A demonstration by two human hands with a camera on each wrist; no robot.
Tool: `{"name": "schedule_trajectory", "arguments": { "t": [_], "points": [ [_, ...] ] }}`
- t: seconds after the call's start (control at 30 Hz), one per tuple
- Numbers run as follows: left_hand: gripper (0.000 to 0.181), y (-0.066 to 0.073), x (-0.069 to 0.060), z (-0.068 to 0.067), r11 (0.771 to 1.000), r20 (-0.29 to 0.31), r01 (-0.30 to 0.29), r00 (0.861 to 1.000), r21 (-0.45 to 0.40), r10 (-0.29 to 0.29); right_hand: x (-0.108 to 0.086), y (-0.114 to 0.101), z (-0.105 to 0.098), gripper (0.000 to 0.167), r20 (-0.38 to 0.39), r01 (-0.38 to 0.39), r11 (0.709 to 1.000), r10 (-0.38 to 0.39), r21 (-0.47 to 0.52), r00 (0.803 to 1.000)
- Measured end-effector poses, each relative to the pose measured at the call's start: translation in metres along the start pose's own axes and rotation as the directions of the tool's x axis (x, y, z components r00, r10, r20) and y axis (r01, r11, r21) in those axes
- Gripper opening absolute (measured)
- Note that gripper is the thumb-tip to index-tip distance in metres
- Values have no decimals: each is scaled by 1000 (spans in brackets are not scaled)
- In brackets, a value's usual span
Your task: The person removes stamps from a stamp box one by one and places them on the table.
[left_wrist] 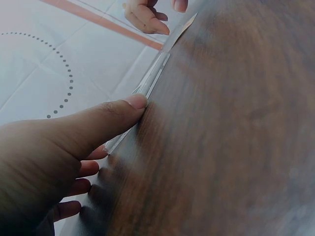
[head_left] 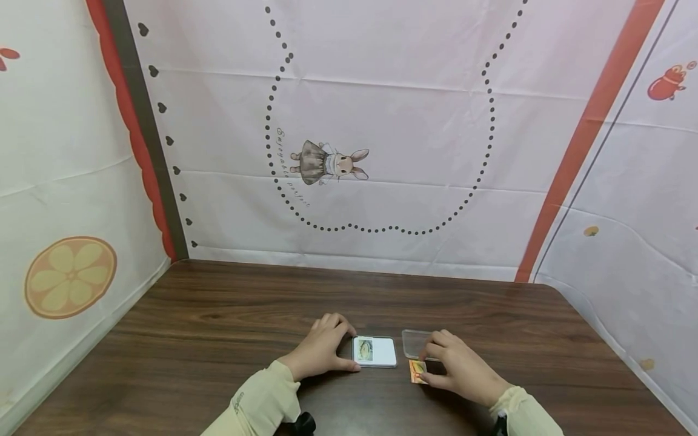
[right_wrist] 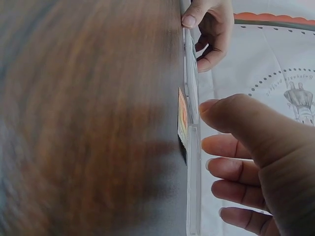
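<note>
A flat clear plastic case (head_left: 384, 352) with a white inside lies on the table; a stamp with a greenish oval picture (head_left: 365, 349) is at its left end. My left hand (head_left: 323, 345) holds the case by its left side, thumb (left_wrist: 134, 103) on the near edge and index finger at the far corner. To the right is an orange-yellow stamp (head_left: 417, 371) with serrated edges, seen nearly edge-on in the right wrist view. My right hand (head_left: 460, 369) hovers over it, thumb and fingers apart; no grip on the stamp shows. Behind lies a clear lid (head_left: 412, 343), partly hidden by the fingers.
Everything sits on a dark brown wood-grain table (head_left: 262, 303). A white printed cloth (head_left: 392, 151) with a rabbit figure hangs behind it, and similar cloth panels flank both sides. Dark devices are strapped at the wrists.
</note>
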State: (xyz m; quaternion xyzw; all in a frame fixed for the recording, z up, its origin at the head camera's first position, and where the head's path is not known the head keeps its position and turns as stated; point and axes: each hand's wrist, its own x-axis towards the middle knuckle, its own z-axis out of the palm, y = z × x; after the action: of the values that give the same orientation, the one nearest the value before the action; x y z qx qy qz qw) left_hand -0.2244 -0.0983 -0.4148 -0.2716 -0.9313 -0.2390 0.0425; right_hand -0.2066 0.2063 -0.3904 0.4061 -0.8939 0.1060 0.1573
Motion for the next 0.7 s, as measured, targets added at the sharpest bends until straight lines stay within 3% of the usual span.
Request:
{"name": "schedule_trajectory", "arguments": {
  "t": [0.23, 0.5, 0.7],
  "points": [
    [57, 0, 0, 0, 1000, -1, 0, 1000, 0, 0, 0, -2, -1, 17, 43, -45, 999, 45, 11, 998],
    [56, 1, -1, 0, 1000, 0, 0, 1000, -14, 0, 2, -1, 2, 20, -19, 5, 1000, -5, -13, 1000],
    [57, 1, -2, 0, 1000, 4, 4, 1000, -9, -4, 4, -3, 1, 20, -20, 22, 1000, -23, -8, 1000]
  ]
}}
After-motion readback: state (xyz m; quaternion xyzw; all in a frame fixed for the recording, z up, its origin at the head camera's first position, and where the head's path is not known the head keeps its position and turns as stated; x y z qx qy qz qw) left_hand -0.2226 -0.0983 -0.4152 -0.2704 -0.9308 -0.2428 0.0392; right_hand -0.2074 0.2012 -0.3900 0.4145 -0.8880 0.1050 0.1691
